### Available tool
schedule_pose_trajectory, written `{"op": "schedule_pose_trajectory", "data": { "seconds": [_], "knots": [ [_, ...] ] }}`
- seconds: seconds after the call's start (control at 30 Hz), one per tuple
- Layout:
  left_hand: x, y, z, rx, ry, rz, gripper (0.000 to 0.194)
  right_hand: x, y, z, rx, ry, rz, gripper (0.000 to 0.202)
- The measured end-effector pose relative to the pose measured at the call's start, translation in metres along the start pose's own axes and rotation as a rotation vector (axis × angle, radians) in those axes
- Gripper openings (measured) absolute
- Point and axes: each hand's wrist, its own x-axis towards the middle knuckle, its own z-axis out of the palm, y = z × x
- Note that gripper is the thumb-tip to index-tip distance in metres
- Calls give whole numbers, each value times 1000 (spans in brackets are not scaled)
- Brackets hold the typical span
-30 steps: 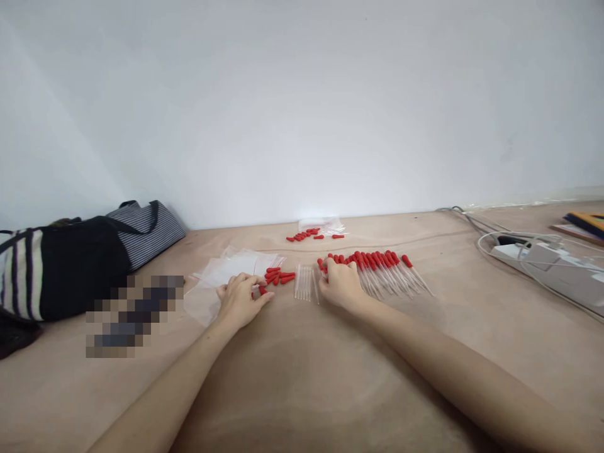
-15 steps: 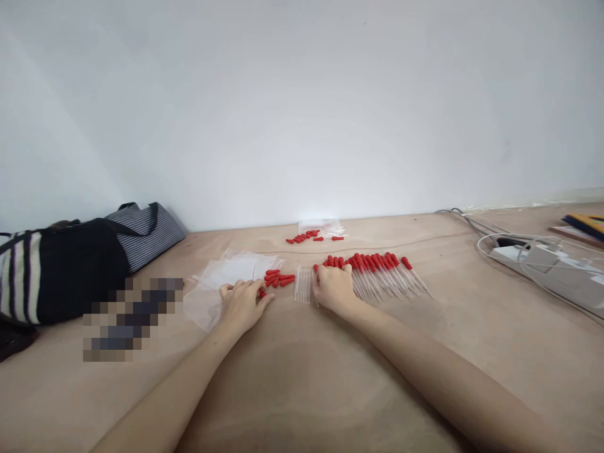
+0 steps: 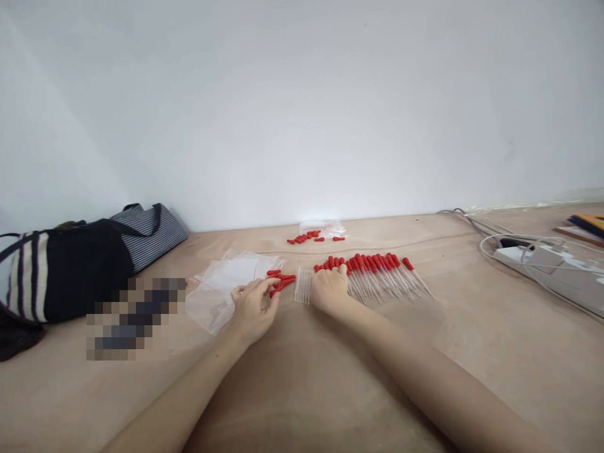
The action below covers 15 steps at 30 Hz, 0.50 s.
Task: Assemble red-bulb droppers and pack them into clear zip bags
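Between the thumb and fingers of my left hand (image 3: 257,305) is a red rubber bulb (image 3: 278,289), beside a few other loose red bulbs (image 3: 287,277). Just right of these, several clear glass tubes (image 3: 302,286) lie side by side. My right hand (image 3: 330,287) rests with curled fingers at the left end of a row of droppers (image 3: 377,270), which have red bulbs on clear pointed tubes. Whatever its fingers hold is hidden from view. Clear plastic bags (image 3: 226,274) are spread behind and left of my left hand.
Near the wall lie more red bulbs (image 3: 306,236) and a clear bag with thin tubes (image 3: 325,226). A black and striped bag (image 3: 89,270) is on the left. A white power strip (image 3: 552,264) with cables sits at the right, near a yellow and blue object (image 3: 587,224).
My left hand has shifted slightly right, and its fingers now pinch a red bulb. My right hand has moved only slightly.
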Motion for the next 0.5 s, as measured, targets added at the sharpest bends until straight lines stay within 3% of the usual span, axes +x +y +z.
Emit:
{"op": "schedule_pose_trajectory", "data": {
  "seconds": [0.13,0.27,0.37,0.5],
  "knots": [
    [-9,14,5,-161,-139,156,22,-24,29,-4,2,139,-28,25],
    [-19,33,9,-220,-266,286,21,-47,72,6,1,396,-244,18],
    [-23,43,13,-250,-313,294,19,-60,93,20,103,468,-368,18],
    [-22,45,18,-294,-313,214,11,-74,97,35,357,488,-468,25]
  ]
}}
